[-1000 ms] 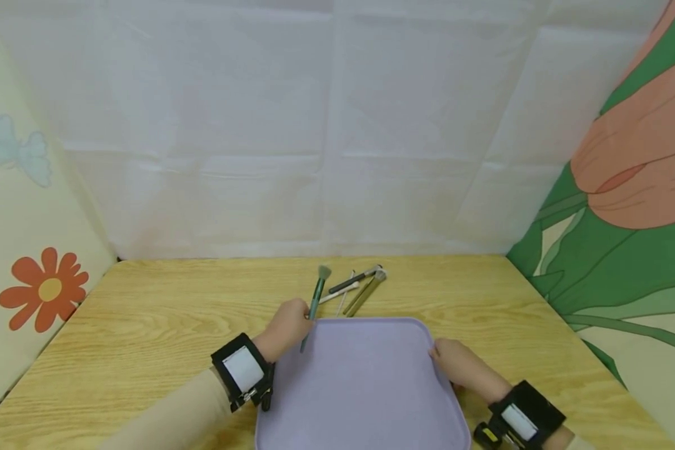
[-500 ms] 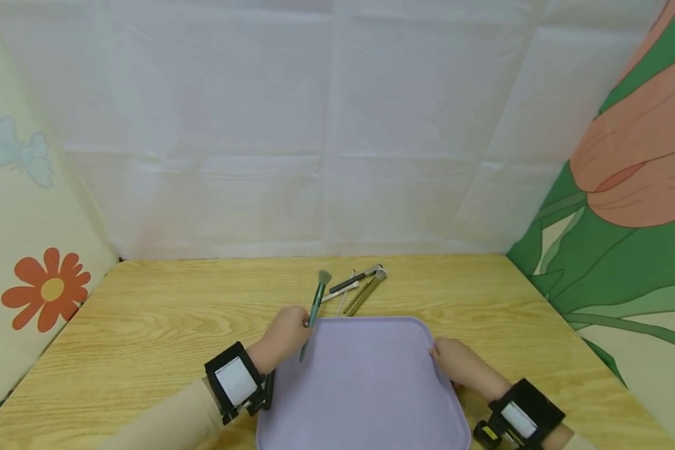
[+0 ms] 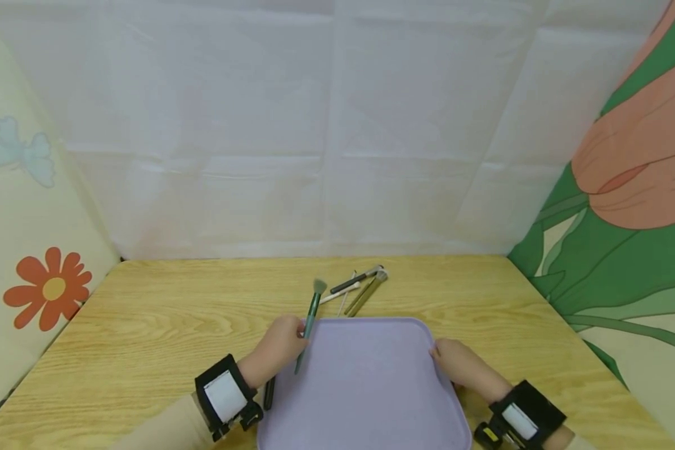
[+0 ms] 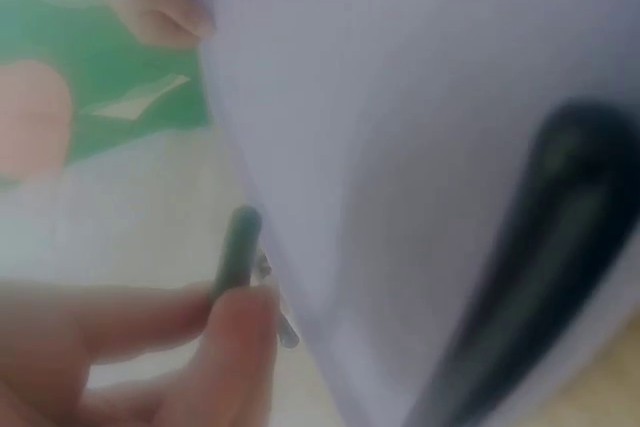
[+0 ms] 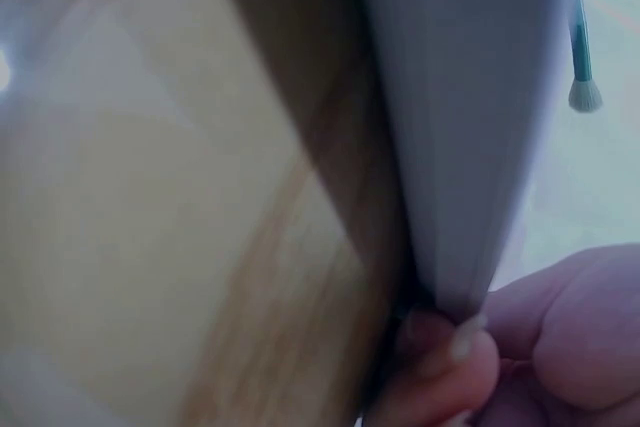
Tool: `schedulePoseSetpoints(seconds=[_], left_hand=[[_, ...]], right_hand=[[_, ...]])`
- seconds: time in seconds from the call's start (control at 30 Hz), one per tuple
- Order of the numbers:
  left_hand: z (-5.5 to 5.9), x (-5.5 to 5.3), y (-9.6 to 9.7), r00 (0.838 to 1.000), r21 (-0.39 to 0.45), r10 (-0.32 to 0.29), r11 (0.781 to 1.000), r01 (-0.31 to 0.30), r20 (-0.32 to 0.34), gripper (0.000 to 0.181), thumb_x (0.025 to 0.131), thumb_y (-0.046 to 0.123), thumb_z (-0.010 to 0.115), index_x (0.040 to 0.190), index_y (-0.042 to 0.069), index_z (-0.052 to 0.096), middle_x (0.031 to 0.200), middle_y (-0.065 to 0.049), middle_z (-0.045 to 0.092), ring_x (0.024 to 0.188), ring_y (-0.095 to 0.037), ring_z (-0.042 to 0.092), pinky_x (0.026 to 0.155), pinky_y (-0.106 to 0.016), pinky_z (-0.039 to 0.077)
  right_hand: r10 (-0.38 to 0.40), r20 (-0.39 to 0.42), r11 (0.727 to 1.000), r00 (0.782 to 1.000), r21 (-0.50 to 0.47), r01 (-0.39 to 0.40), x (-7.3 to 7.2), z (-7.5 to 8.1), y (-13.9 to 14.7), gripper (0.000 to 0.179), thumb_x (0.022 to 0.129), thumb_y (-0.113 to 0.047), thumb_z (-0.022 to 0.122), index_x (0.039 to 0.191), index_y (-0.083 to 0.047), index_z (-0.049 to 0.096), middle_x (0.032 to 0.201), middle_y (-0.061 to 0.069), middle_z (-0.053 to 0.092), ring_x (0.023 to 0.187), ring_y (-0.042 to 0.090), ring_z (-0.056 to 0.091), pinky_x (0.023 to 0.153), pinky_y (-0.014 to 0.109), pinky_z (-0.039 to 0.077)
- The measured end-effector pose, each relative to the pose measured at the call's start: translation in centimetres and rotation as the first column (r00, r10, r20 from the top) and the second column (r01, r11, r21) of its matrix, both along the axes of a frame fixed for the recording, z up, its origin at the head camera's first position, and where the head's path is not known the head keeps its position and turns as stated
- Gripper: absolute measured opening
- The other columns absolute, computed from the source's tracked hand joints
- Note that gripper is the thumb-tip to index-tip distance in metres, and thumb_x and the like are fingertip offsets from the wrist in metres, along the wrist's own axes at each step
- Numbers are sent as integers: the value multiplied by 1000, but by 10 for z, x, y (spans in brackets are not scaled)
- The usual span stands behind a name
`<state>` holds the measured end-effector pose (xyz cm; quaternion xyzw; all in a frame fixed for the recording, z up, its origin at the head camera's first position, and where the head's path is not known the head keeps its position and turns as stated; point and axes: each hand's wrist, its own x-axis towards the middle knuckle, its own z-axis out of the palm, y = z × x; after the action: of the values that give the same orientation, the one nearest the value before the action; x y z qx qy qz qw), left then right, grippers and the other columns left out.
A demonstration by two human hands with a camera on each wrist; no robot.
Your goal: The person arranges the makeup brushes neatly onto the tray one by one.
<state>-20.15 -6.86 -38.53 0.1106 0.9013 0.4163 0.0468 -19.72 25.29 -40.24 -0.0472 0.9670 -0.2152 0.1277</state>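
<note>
My left hand point(image 3: 279, 342) pinches a green makeup brush point(image 3: 314, 307) between thumb and fingers, bristles pointing up and away. It is over the left rim of a lilac tray point(image 3: 365, 381). In the left wrist view the handle end of the green brush point(image 4: 240, 242) sticks out past the fingertips. My right hand point(image 3: 458, 362) grips the tray's right rim; in the right wrist view its thumb and fingers close on the edge. A dark rounded handle point(image 3: 269, 392) lies along the tray's left edge, its other end hidden.
Behind the tray several makeup brushes lie crossed on the wooden table point(image 3: 191, 300), among them a black one point(image 3: 351, 282), a white-handled one point(image 3: 340, 292) and an olive one point(image 3: 362, 298). A white sheet point(image 3: 315, 156) hangs behind, with printed cloths at both sides.
My left hand has drawn back a little toward me and left with the green brush, baring more of the dark handle. The right hand and the tray have hardly moved.
</note>
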Motion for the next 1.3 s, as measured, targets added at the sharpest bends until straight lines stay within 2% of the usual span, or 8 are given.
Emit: schedulePoseSetpoints(seconds=[0.13,0.33,0.47,0.63,0.77,1.3], left_hand=[[-1,5,0,1000,-26,3,1000,-3,-6,8,81,-8,65,74,-6,63,63,-3,52,54,-11,46,47,-24,41],[-3,12,-1,1000,-58,21,998,-21,2,7,80,-6,71,80,-9,65,70,-7,61,62,-14,54,51,-27,48],[-7,17,-3,999,-49,26,999,-24,31,7,80,-6,70,80,-10,64,71,-9,61,62,-16,55,52,-29,49],[-8,21,-5,996,-57,40,998,-36,85,11,82,-5,70,89,-12,64,77,-11,63,66,-17,60,54,-32,53],[-8,24,-5,991,-65,38,997,-30,128,12,82,-4,70,90,-11,65,77,-10,63,65,-17,60,54,-31,53],[-10,40,-9,983,-58,15,998,-5,183,8,82,-4,71,86,-8,66,66,-5,57,52,-10,54,47,-24,48]], right_hand=[[4,1,1000,1000,2,-4,0,0,0,21,101,-6,41,91,6,56,62,6,46,44,13,44,43,26,41],[4,-20,1000,1000,11,-3,0,0,-1,21,100,-5,41,86,4,54,63,6,45,47,14,46,45,28,43],[0,-20,1000,1000,10,0,1,1,-1,21,100,-5,42,87,4,55,63,6,45,46,14,45,44,27,43],[-3,-3,1000,1000,7,3,1,4,-2,22,101,-6,40,90,6,55,63,6,45,47,14,45,45,28,43],[-10,13,1000,1000,2,10,1,4,-3,22,101,-6,40,91,6,55,64,7,45,48,15,45,46,29,43],[-1,-29,1000,1000,3,2,1,1,-2,22,100,-6,41,90,7,56,63,6,44,48,15,46,45,28,44]])
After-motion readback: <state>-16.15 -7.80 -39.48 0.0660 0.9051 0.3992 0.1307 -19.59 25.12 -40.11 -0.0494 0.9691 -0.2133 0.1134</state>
